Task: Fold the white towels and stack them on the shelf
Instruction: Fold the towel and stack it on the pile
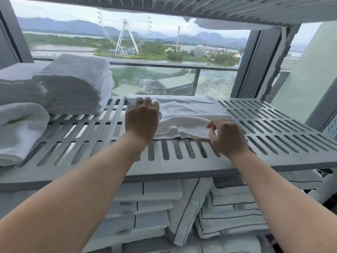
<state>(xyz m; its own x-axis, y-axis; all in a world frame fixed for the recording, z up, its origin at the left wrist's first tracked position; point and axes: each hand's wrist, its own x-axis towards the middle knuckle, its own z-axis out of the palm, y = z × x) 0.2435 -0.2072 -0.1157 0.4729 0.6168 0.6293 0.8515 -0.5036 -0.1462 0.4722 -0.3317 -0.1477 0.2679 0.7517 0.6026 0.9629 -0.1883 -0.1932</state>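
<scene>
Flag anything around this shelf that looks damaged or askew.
The glass balcony panel behind the shelf looks shattered: it is crazed all over, while its neighbour is clear. Below, one striped towel leans tilted between the flat stacks. The folded towel on the shelf lies rumpled, not yet squared.

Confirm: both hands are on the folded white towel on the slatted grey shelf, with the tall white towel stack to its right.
Not right: the head view shows the tall white towel stack left of the folded white towel. The rest holds.

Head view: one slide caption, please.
Left hand and right hand hold a folded white towel on the slatted shelf.
</scene>
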